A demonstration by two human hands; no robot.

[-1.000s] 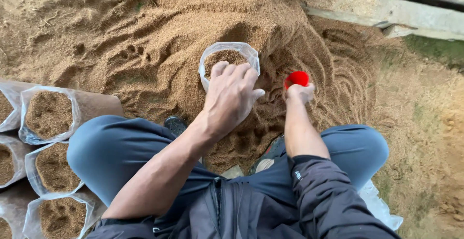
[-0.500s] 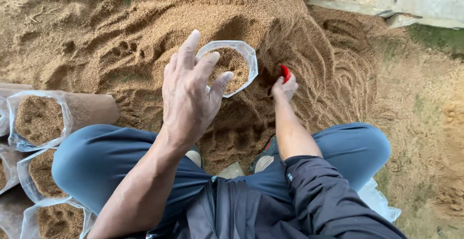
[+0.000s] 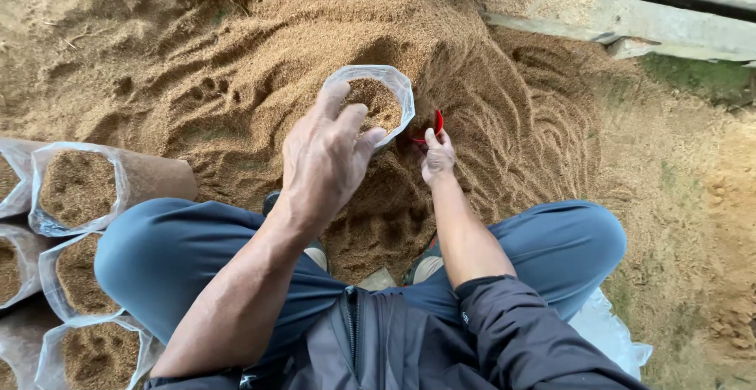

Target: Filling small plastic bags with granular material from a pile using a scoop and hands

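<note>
A clear plastic bag (image 3: 398,91), nearly full of brown sawdust, stands upright in the big sawdust pile (image 3: 260,67) before my knees. My left hand (image 3: 327,161) grips its near rim, fingers spread over the mouth. To the right of the bag, my right hand (image 3: 435,156) is low on the pile, closed round a small red scoop (image 3: 438,123), of which only a sliver shows, tilted toward the bag's side.
Several filled clear bags (image 3: 79,189) lie on their sides in a stack at the left, beside my left knee. A concrete ledge (image 3: 630,24) runs along the top right. A white plastic sheet (image 3: 610,339) lies under my right leg.
My left hand dropped back down onto the bag's near rim. My right hand turned the red scoop and brought it closer to the bag. The camera view shifted slightly.
</note>
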